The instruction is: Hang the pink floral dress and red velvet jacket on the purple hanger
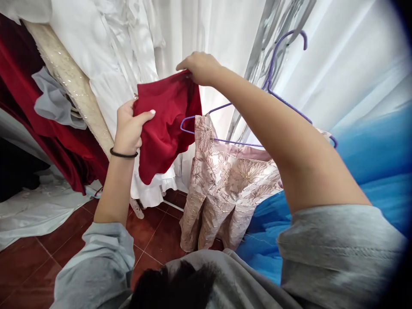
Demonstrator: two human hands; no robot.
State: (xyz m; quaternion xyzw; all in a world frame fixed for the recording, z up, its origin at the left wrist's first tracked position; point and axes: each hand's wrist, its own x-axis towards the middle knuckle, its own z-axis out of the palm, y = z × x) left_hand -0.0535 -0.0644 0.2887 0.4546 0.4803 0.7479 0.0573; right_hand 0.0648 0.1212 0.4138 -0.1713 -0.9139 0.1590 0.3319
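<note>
A piece of dark red cloth, perhaps a small garment, is stretched between my two hands. My left hand grips its left edge, with the thumb lying across the front. At the upper right corner, my right hand pinches the cloth from above. Just right of the cloth hangs a pink brocade dress with a gold leaf pattern. It is on a purple hanger whose hook rests on a metal bar; my right forearm passes in front of the hanger.
White dresses, a beaded cream garment and red garments hang at the left. Blue tulle fills the right side. White curtains stand behind. Below lies a red tiled floor, with white fabric spread at left.
</note>
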